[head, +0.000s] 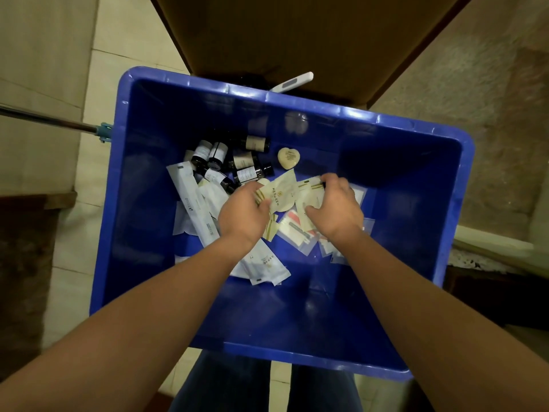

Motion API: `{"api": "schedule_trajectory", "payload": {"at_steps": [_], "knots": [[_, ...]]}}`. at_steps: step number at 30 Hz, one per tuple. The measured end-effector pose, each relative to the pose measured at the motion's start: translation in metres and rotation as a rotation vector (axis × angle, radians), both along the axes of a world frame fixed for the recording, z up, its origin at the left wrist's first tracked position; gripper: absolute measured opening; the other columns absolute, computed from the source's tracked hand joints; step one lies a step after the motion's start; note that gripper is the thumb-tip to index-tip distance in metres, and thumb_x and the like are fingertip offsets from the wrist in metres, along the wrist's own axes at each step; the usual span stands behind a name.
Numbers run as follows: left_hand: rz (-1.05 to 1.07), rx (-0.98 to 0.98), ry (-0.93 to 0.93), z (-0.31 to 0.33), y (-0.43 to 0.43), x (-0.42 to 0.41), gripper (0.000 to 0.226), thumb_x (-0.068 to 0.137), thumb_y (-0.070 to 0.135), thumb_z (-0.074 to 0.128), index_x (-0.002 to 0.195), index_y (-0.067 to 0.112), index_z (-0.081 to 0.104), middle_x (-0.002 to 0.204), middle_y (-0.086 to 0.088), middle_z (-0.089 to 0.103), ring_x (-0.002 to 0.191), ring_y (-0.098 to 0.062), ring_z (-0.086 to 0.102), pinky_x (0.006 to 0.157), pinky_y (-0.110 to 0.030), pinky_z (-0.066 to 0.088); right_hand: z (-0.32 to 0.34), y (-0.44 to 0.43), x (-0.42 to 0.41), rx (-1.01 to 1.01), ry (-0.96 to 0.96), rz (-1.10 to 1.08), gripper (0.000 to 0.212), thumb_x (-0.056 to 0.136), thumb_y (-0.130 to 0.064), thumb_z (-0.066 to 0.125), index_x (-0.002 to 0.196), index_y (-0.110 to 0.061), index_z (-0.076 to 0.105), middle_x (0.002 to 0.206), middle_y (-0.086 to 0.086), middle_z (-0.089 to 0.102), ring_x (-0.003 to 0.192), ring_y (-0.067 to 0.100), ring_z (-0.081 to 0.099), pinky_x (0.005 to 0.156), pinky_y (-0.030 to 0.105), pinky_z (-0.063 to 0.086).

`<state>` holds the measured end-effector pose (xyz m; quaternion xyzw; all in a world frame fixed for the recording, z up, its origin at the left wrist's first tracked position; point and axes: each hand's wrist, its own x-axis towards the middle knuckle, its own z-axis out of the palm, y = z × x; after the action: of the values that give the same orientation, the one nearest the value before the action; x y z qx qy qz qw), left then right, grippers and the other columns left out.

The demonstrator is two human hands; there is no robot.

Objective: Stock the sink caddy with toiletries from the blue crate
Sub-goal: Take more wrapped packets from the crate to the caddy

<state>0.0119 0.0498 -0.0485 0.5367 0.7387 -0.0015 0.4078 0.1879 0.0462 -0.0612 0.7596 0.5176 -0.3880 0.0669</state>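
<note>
Both my hands are down inside the blue crate [142,203]. My left hand [242,214] grips a white sachet with gold stripes [277,193]. My right hand [335,208] curls round another white and gold sachet [310,185] beside it. Under them lie more flat packets, some red and white [294,226]. Several small dark bottles [234,163] lie at the crate's far left, a long white packet [193,203] beside them. A cream heart-shaped soap [288,158] sits just beyond my hands. The sink caddy is not in view.
A brown cardboard flap [282,34] hangs over the crate's far edge, with a white handle-like object [294,81] poking out beneath it. A metal rod [50,121] reaches the crate's left rim. Tiled floor lies left; my legs show below the crate.
</note>
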Motion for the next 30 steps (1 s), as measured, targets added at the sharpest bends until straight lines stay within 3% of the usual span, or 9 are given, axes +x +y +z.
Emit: {"api": "schedule_trajectory", "payload": {"at_steps": [6,11,16,22,24,26,28,30], "knots": [[0.043,0.018,-0.024,-0.006,-0.001,-0.002,0.024,0.094,0.03,0.058,0.117,0.023,0.057,0.096,0.005,0.067,0.078,-0.018,0.062,0.059,-0.028,0.045,-0.008,0.003,-0.014,-0.028,-0.107,0.027,0.071,0.083,-0.025,0.073,0.141,-0.017,0.033,0.138,0.01,0.039,0.123,0.03,0.046,0.087,0.039,0.048],[0.034,0.015,-0.033,-0.007,-0.001,-0.003,0.014,0.092,0.029,0.06,0.103,0.03,0.051,0.083,0.012,0.061,0.059,-0.006,0.054,0.047,-0.024,0.034,-0.013,0.006,-0.015,-0.054,-0.141,-0.034,0.07,0.082,-0.023,0.075,0.138,-0.011,0.035,0.134,0.011,0.049,0.117,0.03,0.054,0.08,0.036,0.048],[0.026,-0.023,-0.052,-0.006,0.0,-0.003,0.015,0.092,0.021,0.058,0.098,0.023,0.044,0.085,0.008,0.061,0.066,-0.015,0.061,0.054,-0.035,0.049,-0.01,0.004,-0.014,-0.055,-0.134,-0.013,0.03,0.091,-0.027,0.062,0.117,-0.012,0.056,0.113,0.008,0.061,0.095,0.027,0.062,0.066,0.031,0.042],[0.008,-0.09,-0.072,0.014,0.005,-0.005,0.024,0.094,0.013,0.052,0.116,0.017,0.045,0.1,0.005,0.062,0.08,-0.021,0.06,0.065,-0.037,0.052,0.021,0.003,-0.008,-0.03,0.017,-0.162,0.026,0.092,-0.03,0.058,0.113,-0.014,0.061,0.103,0.004,0.067,0.093,0.026,0.064,0.065,0.029,0.043],[0.011,-0.114,-0.097,0.026,0.006,-0.005,0.034,0.094,0.011,0.051,0.127,0.017,0.045,0.106,0.003,0.061,0.086,-0.022,0.059,0.07,-0.034,0.05,0.036,0.005,-0.007,-0.027,0.055,-0.221,0.008,0.087,-0.024,0.062,0.092,-0.019,0.059,0.087,0.0,0.065,0.083,0.023,0.062,0.057,0.027,0.039],[0.008,-0.139,-0.126,0.039,0.007,-0.004,0.036,0.093,0.009,0.049,0.128,0.017,0.047,0.112,-0.001,0.063,0.093,-0.025,0.06,0.073,-0.033,0.048,0.054,0.006,-0.007,-0.026,0.074,-0.254,0.013,0.082,-0.019,0.064,0.076,-0.022,0.052,0.075,-0.003,0.059,0.074,0.021,0.058,0.052,0.026,0.036],[0.015,-0.167,-0.144,0.052,0.008,-0.003,0.035,0.092,0.008,0.047,0.126,0.016,0.049,0.113,-0.003,0.063,0.094,-0.026,0.059,0.073,-0.031,0.046,0.072,0.006,-0.008,-0.015,0.1,-0.275,0.009,0.081,-0.019,0.065,0.077,-0.023,0.058,0.076,-0.004,0.059,0.072,0.02,0.057,0.051,0.025,0.036],[0.03,-0.199,-0.162,0.066,0.009,-0.002,0.035,0.091,0.009,0.047,0.125,0.017,0.052,0.11,-0.002,0.063,0.095,-0.026,0.06,0.075,-0.033,0.048,0.092,0.004,-0.008,0.027,0.123,-0.307,0.009,0.083,-0.023,0.065,0.092,-0.023,0.068,0.085,-0.003,0.064,0.073,0.018,0.06,0.054,0.026,0.043]]}}
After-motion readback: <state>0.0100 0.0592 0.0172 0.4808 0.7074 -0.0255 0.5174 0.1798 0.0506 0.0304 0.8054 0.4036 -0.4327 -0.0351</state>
